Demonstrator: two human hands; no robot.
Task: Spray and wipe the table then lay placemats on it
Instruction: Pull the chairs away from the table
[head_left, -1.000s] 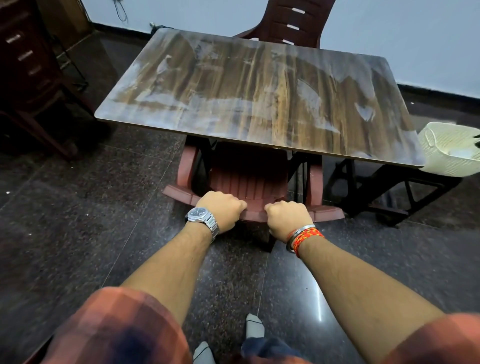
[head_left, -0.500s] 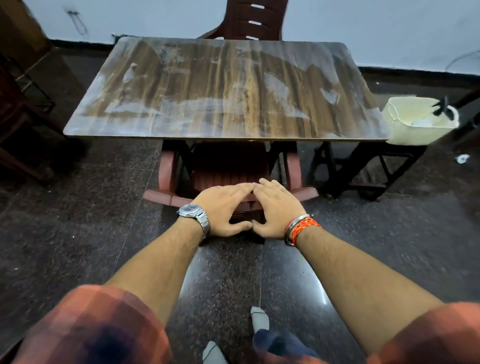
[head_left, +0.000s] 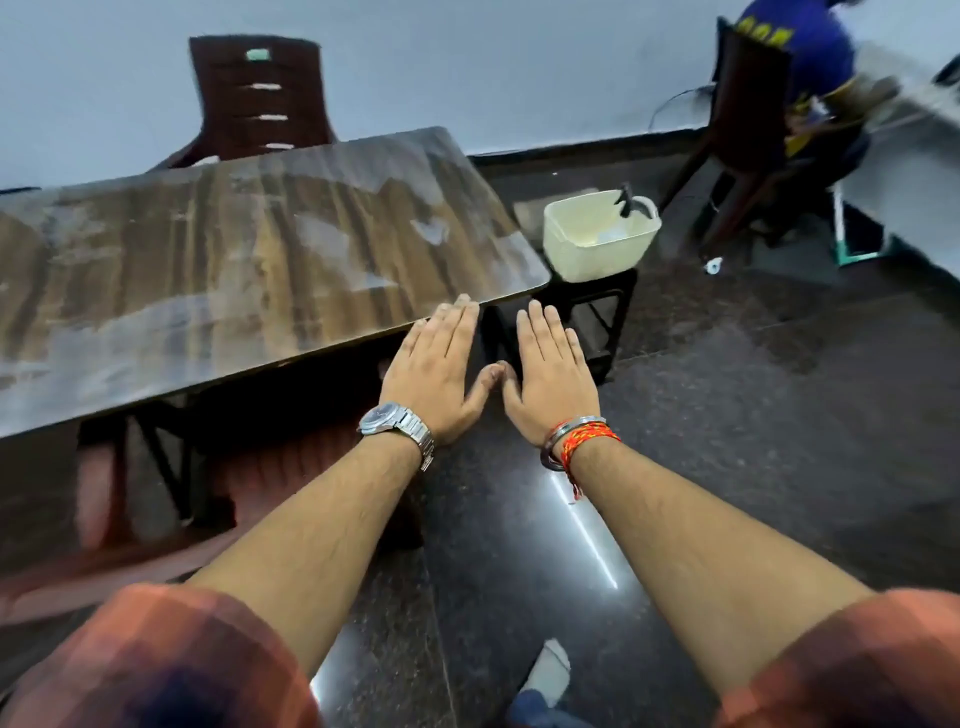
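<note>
A wood-grain table (head_left: 234, 260) with pale smeared streaks fills the left and middle of the head view. My left hand (head_left: 436, 371) and my right hand (head_left: 553, 371) are held out flat side by side, palms down, thumbs nearly touching, in the air near the table's front right corner. Neither hand holds anything. A cream plastic basket (head_left: 597, 239) sits on a low black stand (head_left: 587, 312) just right of the table, with a black spray nozzle (head_left: 626, 200) poking up from its rim. No placemats are visible.
A dark red chair (head_left: 260, 98) stands behind the table, and another red chair (head_left: 171, 493) is tucked under its near side. At the far right a person in blue (head_left: 810, 62) sits on a chair by another table (head_left: 914, 166). The floor is dark polished stone.
My hands let go of the red chair's back, opened flat and rose. The view swung to the right, bringing the basket and the seated person into sight.
</note>
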